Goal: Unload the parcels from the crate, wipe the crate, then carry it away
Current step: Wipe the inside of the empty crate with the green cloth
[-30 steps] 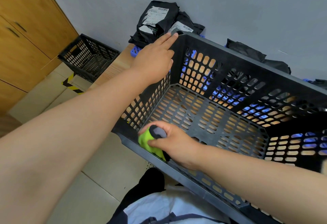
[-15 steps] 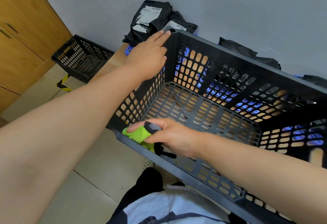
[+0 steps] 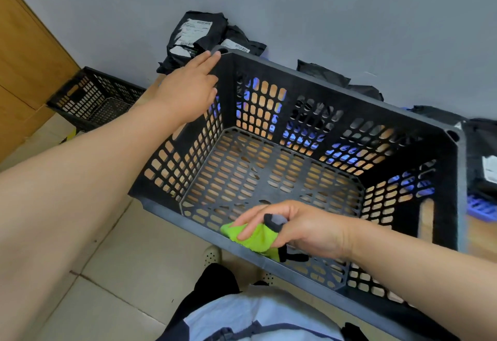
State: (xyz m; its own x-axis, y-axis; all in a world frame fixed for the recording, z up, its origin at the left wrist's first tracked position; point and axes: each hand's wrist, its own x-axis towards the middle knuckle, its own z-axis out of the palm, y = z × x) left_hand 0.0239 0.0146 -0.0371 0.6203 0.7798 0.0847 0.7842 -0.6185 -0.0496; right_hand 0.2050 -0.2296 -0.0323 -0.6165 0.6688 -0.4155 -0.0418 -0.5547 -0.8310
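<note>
Right fingers pinch green cloth on empty crate rim; left fingers flat.

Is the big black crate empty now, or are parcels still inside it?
Empty. The crate shows only its bare slotted floor; the black parcels lie outside, against the wall.

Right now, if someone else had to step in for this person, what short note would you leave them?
Left hand: flat on the far left corner of the black crate, steadying it.
Right hand: gripping a green cloth against the crate's near rim.
The crate is empty; black parcels lie behind it by the wall, with more to its right.
Done: unloading. Underway: wiping, at the near rim; how much has been wiped cannot be told.
Left: finish wiping, then carry the crate away.
</note>
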